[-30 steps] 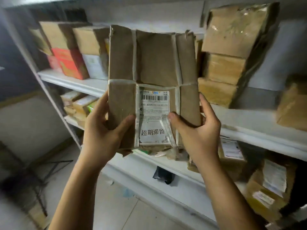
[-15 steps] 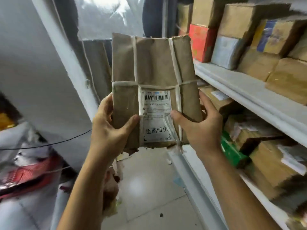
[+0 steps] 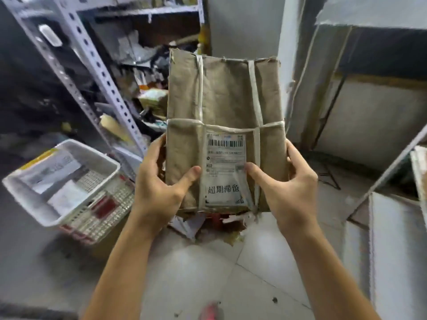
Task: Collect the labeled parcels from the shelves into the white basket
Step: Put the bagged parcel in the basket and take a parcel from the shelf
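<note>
Head view | white basket (image 3: 34,202) low on left, metal shelf (image 3: 97,72) behind | brown parcel (image 3: 225,132), white label (image 3: 225,169) | left hand (image 3: 159,188) and right hand (image 3: 286,188) both grip it

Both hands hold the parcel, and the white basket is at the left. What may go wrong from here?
Both the left hand and right hand grip the parcel only near its lower end, so its tall top may tip away. The basket already holds items; this big parcel may sit high and slide out.
</note>
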